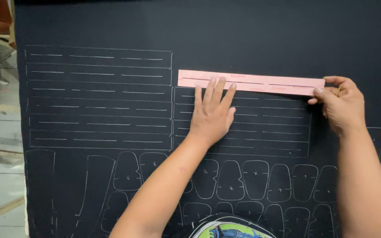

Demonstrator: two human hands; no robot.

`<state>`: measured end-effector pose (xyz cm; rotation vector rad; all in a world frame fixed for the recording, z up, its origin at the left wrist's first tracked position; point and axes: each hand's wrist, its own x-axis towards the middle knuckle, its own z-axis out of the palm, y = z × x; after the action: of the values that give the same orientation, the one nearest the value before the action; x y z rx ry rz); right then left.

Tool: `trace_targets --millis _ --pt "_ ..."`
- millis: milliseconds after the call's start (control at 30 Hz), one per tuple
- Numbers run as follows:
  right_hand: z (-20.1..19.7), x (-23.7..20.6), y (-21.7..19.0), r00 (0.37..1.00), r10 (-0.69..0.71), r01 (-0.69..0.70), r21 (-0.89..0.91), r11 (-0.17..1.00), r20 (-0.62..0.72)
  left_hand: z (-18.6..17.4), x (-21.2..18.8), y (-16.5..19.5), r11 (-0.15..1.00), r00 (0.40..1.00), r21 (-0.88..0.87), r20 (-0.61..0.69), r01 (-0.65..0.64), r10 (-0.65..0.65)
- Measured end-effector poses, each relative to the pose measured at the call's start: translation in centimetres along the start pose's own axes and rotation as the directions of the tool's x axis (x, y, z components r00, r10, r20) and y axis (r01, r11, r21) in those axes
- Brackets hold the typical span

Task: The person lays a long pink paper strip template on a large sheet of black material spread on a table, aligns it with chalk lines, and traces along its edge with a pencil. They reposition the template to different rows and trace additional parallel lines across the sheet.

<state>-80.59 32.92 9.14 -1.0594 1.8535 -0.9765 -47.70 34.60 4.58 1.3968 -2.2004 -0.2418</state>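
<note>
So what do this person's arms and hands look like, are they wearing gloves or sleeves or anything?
No gloves and no sleeves in view: both forearms are bare down to the wrists. The left hand and the right hand are bare too, with no watch, ring or bracelet that I can make out. The fingernails look short and unpainted. At the bottom edge a bit of a bright green and blue printed garment shows.

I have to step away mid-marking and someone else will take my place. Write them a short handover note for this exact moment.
Left hand: flat, fingertips pressing the pink paper template onto the dark fabric.
Right hand: pinching the template's right end; it seems to hold a thin marker, hard to tell.
Template: lies along the top edge of the right block of chalk rectangles.
Done: left block of strips outlined, right block below the template outlined, rows of rounded shapes drawn beneath.
Left: no outline yet shows around the template.
</note>
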Motion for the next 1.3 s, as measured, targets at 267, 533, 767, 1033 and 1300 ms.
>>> trace_targets --millis 267,533,767,1033,1300 --pt "0.8 0.1 -0.9 1.0 0.025 -0.026 -0.089 0.996 -0.011 0.2 0.5 -0.2 0.996 0.996 0.043 0.052 0.073 -0.075" --pt "1.4 0.1 -1.4 0.999 0.035 -0.036 -0.126 0.991 -0.01 0.3 0.3 -0.3 0.994 0.994 0.031 0.031 0.102 -0.103" --pt "1.0 0.6 -0.3 0.999 -0.045 0.042 -0.135 0.99 -0.018 0.4 0.3 -0.3 0.991 0.991 0.071 0.073 0.11 -0.115" --pt "1.3 1.4 0.8 0.994 -0.084 0.079 -0.079 0.994 -0.069 0.5 0.4 -0.2 0.991 0.994 0.112 0.082 0.069 -0.079" --pt "1.8 0.7 -0.4 0.994 -0.028 0.013 -0.148 0.989 -0.105 0.3 0.4 -0.1 0.993 0.992 0.088 0.094 0.073 -0.081"
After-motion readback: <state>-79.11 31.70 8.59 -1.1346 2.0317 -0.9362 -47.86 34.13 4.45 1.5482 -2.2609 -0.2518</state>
